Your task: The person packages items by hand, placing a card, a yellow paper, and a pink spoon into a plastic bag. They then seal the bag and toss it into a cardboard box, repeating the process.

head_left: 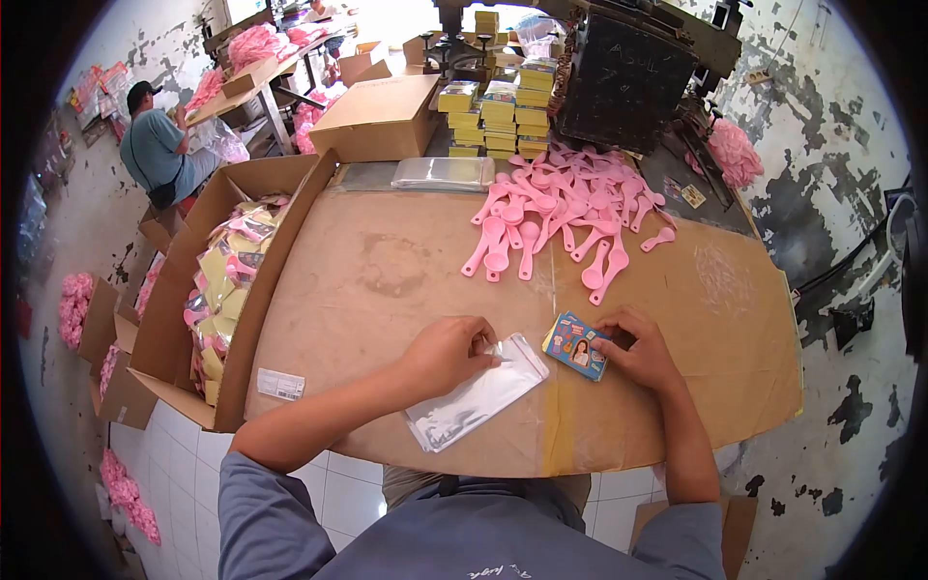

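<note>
A stack of clear plastic bags (pixel 476 398) lies aslant on the cardboard-covered table in front of me. My left hand (pixel 452 354) is closed over its upper edge, thumb and fingertips pinched together at the plastic. To the right, my right hand (pixel 638 350) grips a small stack of blue printed cards (pixel 577 346), the thumb on top and the other fingers curled at the far side. The cards rest at the table surface, slightly fanned, with yellow edges showing. Beyond both hands spreads a heap of pink plastic spoons (pixel 556 208).
On the left stands an open carton (pixel 280 266) of packed cards and spoons. Behind are more plastic bags (pixel 443 173), card stacks (pixel 517 111), a closed cardboard box (pixel 375 116) and a dark machine (pixel 623 82). Another person (pixel 159 145) sits far left.
</note>
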Tool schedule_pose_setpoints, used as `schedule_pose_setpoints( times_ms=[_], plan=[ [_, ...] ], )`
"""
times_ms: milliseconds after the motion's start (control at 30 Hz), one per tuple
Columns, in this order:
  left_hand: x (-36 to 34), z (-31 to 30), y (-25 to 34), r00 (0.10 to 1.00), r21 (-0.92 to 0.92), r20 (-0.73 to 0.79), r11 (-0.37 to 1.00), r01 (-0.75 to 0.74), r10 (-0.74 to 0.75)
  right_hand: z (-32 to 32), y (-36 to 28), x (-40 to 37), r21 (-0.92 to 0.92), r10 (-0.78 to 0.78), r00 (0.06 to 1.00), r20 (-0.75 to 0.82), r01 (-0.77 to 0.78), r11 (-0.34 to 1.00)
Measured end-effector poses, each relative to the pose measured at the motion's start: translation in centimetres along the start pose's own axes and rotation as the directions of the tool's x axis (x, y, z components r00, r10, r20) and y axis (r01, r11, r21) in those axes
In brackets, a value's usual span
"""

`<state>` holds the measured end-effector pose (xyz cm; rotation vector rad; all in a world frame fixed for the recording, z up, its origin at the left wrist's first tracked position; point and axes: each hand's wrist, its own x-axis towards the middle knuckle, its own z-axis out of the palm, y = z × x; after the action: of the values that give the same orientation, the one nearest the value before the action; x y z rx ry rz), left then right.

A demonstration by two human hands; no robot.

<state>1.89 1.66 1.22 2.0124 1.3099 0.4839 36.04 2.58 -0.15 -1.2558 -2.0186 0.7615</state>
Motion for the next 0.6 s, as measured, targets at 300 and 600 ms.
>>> schedule_pose_setpoints(
  times_ms=[300, 600],
  plan=[
    [0.1, -0.5, -1.9, 1.0, -0.391, -0.014, 0.92, -0.013, 0.008, 0.5, 0.9, -0.1, 0.131, 0.035, 0.996, -0.086, -0.023, 0.991],
    [0.3, -0.5, -1.5, 0.996, -0.858, 0.069, 0.514, 0.029, 0.058, 0.4, -3.7, 0.7, 0.091, 0.022, 0.996, -0.087, -0.014, 0.996]
  ],
)
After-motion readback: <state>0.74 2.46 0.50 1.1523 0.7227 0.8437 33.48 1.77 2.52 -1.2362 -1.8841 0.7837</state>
